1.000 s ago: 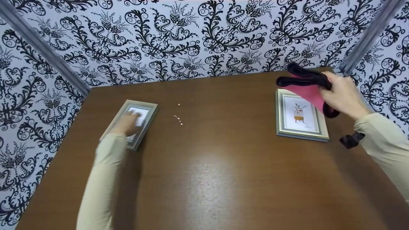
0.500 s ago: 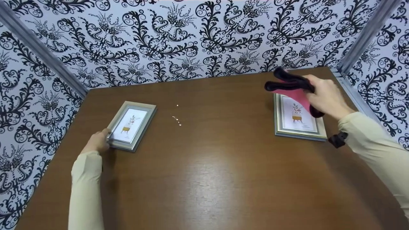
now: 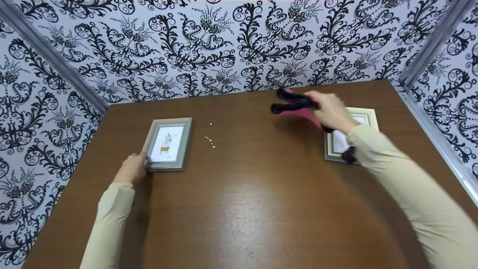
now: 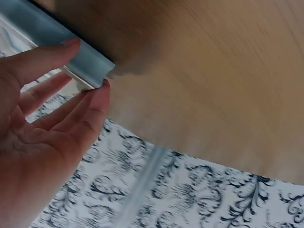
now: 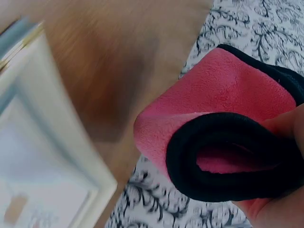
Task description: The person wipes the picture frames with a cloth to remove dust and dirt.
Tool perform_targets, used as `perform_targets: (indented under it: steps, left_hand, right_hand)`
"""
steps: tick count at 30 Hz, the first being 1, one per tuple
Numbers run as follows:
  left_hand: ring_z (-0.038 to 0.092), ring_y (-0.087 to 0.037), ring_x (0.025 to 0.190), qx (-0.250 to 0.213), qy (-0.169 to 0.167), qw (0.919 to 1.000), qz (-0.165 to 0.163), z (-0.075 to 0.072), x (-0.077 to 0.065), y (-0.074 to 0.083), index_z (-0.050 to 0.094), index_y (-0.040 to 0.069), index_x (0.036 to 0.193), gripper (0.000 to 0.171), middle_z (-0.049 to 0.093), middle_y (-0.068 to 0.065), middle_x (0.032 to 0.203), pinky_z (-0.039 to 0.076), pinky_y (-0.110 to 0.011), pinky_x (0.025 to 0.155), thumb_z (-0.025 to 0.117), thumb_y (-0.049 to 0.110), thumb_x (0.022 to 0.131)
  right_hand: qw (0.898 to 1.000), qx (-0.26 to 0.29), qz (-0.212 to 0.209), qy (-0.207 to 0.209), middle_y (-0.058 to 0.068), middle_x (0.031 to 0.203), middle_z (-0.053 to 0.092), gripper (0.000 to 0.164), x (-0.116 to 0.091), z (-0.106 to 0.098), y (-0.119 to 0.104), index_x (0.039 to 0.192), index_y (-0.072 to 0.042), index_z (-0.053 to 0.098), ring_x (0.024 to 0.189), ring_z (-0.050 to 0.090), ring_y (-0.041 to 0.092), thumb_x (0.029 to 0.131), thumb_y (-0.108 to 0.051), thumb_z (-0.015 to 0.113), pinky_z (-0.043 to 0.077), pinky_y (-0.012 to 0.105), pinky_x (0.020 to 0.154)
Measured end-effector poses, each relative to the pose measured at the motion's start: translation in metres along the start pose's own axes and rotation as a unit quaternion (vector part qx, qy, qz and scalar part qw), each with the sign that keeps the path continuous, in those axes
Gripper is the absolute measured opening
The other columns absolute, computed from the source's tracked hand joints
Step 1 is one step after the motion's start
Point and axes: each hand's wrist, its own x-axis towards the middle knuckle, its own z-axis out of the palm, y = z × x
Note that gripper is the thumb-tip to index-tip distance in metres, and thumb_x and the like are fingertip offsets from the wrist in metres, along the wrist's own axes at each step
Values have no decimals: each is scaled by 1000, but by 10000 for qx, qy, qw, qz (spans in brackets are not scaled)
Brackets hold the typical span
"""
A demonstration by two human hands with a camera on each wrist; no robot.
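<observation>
At the left, a grey-and-silver picture frame point(image 3: 168, 144) with a potted-plant print lies face up on the wooden table. My left hand point(image 3: 131, 169) grips its near left corner; in the left wrist view the thumb point(image 4: 52, 57) lies on one side of the frame's edge point(image 4: 85, 61) and the fingers on the other. My right hand point(image 3: 330, 110) holds a folded pink cloth point(image 5: 223, 85) with black edging in the air. A second picture frame point(image 3: 369, 116), cream and gold, lies at the right, partly hidden under the right hand and forearm.
Several small white crumbs point(image 3: 210, 140) lie on the table point(image 3: 239, 186), right of the left frame. Patterned walls point(image 3: 224, 45) with grey corner strips point(image 3: 433, 41) enclose the table at the back and both sides.
My left hand has gone from over the left frame to its near corner, and the frame has turned straighter. The right hand has carried the cloth leftward, off the right frame toward the middle.
</observation>
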Motion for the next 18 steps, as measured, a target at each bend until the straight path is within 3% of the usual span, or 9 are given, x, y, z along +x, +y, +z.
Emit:
perform_targets:
  steps: [4, 8, 12, 18]
  left_hand:
    - [57, -53, 74, 121, 110, 9995, 264, 6, 2, 17, 49, -10, 92, 17, 52, -31, 83, 50, -59, 63, 59, -12, 78]
    - [58, -49, 70, 48, 364, 9977, 575, 13, 3, 37, 55, -7, 83, 10, 52, -25, 77, 50, -56, 60, 63, -10, 79]
    - [59, -45, 66, -111, 652, 9943, 833, 20, 3, 58, 60, -3, 74, 9, 52, -19, 71, 50, -54, 57, 67, -6, 80]
    - [60, -44, 66, 188, 696, 9891, 1286, 31, 3, 92, 60, -4, 75, 9, 56, -23, 75, 51, -53, 56, 67, -7, 79]
  right_hand:
    - [9995, 59, -205, -243, 20, 118, 64, 53, 12, 24, -11, 125, -8, 61, 97, 61, 42, 77, 14, 58, 47, 55, 84]
    - [9982, -207, -474, -311, 14, 120, 64, 44, 22, 40, -20, 125, -12, 62, 104, 61, 38, 83, 2, 65, 48, 54, 86]
    - [9963, -436, -683, -296, 11, 119, 65, 38, 30, 50, -24, 125, -13, 62, 104, 61, 35, 88, -8, 67, 48, 52, 87]
    - [9951, -542, -828, -87, 13, 119, 65, 37, 35, 56, -28, 125, -12, 61, 103, 61, 37, 88, -9, 66, 49, 54, 86]
